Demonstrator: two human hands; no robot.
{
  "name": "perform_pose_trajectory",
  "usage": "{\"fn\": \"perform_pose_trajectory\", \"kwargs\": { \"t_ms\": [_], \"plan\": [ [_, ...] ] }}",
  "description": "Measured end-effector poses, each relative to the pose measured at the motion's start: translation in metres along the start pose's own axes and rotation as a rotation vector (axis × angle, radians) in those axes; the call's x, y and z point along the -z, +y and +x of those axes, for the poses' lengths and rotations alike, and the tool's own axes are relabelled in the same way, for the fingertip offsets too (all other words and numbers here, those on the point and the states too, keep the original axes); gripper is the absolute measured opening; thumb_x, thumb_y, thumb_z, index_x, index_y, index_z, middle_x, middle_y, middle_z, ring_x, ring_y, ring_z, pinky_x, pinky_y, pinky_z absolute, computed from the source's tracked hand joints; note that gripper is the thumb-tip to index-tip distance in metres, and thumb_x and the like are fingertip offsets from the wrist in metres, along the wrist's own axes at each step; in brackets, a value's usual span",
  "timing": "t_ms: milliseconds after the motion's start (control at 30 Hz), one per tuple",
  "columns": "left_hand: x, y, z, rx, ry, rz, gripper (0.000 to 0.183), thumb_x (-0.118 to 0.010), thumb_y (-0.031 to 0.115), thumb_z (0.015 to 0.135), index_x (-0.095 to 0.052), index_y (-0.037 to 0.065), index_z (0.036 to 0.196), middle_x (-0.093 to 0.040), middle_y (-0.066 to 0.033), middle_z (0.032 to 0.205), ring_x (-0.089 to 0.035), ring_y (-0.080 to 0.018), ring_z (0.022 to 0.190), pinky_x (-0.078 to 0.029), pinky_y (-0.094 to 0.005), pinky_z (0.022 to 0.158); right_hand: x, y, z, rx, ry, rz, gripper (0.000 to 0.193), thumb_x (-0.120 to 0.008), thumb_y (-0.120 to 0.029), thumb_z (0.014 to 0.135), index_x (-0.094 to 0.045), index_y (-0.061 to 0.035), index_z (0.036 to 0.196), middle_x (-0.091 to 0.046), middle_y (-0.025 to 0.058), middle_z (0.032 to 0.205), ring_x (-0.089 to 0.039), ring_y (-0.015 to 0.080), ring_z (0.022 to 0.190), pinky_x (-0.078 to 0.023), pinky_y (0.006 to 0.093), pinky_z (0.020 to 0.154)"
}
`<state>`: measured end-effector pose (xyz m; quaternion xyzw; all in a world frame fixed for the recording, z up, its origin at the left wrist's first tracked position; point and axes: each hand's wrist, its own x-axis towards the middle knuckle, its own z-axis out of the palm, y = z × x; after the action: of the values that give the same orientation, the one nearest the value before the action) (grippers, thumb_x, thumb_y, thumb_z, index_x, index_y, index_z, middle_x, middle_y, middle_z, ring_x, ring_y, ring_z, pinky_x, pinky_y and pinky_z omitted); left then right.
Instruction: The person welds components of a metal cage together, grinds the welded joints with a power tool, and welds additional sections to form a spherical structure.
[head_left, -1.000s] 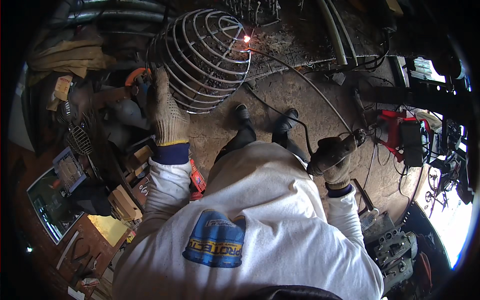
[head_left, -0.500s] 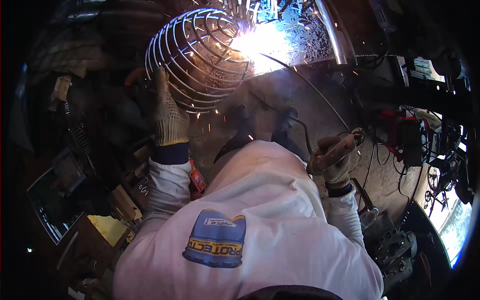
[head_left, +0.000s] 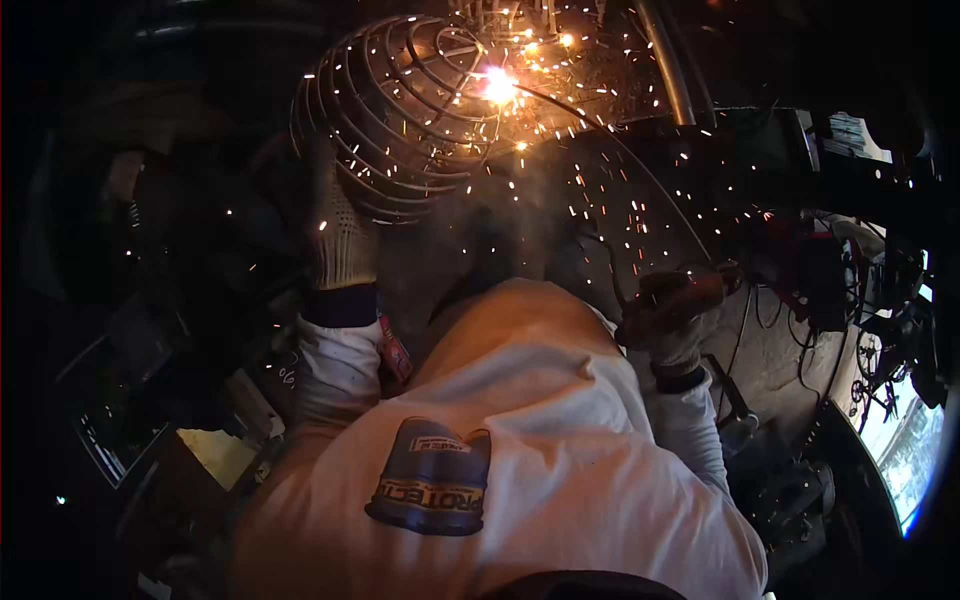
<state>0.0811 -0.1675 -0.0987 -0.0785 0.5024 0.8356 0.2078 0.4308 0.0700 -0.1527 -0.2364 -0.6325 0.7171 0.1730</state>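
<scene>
A domed cage of curved metal rods (head_left: 372,110) lies tilted at the upper middle. My left hand (head_left: 345,235), in a pale knitted glove with dots, grips the cage's left edge; its fingertips are lost in shadow. On the right, my gloved right hand (head_left: 678,330) is closed round a welding electrode holder (head_left: 695,290). From the holder a long thin welding rod (head_left: 640,165) slants up and left to the cage's right edge. A bright welding glow (head_left: 500,87) burns at its tip, and orange sparks scatter widely.
Beyond the glow a shiny metal pipe (head_left: 664,62) lies across a dark work surface. A black cable (head_left: 614,270) hangs by my right hand. Dark machinery (head_left: 795,500) stands at the lower right, and a yellow piece (head_left: 218,455) lies at the lower left.
The wide blue-white arc has shrunk to a small orange glow, with many more sparks flying. The scene has darkened. Both hands and the cage have stayed nearly in place.
</scene>
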Motion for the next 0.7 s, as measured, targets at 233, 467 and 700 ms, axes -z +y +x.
{"fn": "perform_pose_trajectory", "kwargs": {
  "t_ms": [233, 467, 700],
  "plan": [
    [-0.018, 0.005, -0.004, -0.108, 0.144, 0.137, 0.035, -0.057, 0.033, 0.105, -0.059, 0.009, 0.131, -0.064, -0.005, 0.13, -0.061, -0.0172, 0.117, -0.05, -0.0333, 0.101, -0.005, -0.021, 0.009, -0.094, 0.01, -0.242, 0.035, -0.078, -0.011, 0.077, -0.064, -0.0022, 0.108, -0.067, 0.0066, 0.097, -0.066, 0.0173, 0.083, -0.055, 0.0325, 0.072],
    [0.007, 0.0, 0.006, -0.39, 0.171, 0.534, 0.025, -0.063, 0.023, 0.103, -0.06, 0.013, 0.125, -0.065, -0.004, 0.124, -0.064, -0.0168, 0.113, -0.052, -0.0324, 0.098, 0.001, -0.014, 0.006, -0.176, 0.021, -0.174, 0.037, -0.083, -0.013, 0.073, -0.066, -0.0061, 0.106, -0.07, 0.0045, 0.096, -0.067, 0.0149, 0.085, -0.054, 0.031, 0.075],
    [-0.017, 0.006, -0.006, -0.167, 0.275, 0.168, 0.036, -0.065, 0.022, 0.101, -0.057, 0.013, 0.135, -0.063, -0.0051, 0.132, -0.062, -0.0186, 0.119, -0.053, -0.0352, 0.1, 0.004, -0.012, 0.006, -0.193, 0.013, -0.237, 0.038, -0.083, -0.018, 0.073, -0.066, -0.0058, 0.105, -0.069, 0.0044, 0.094, -0.067, 0.0162, 0.085, -0.054, 0.0318, 0.076]
  ]
}}
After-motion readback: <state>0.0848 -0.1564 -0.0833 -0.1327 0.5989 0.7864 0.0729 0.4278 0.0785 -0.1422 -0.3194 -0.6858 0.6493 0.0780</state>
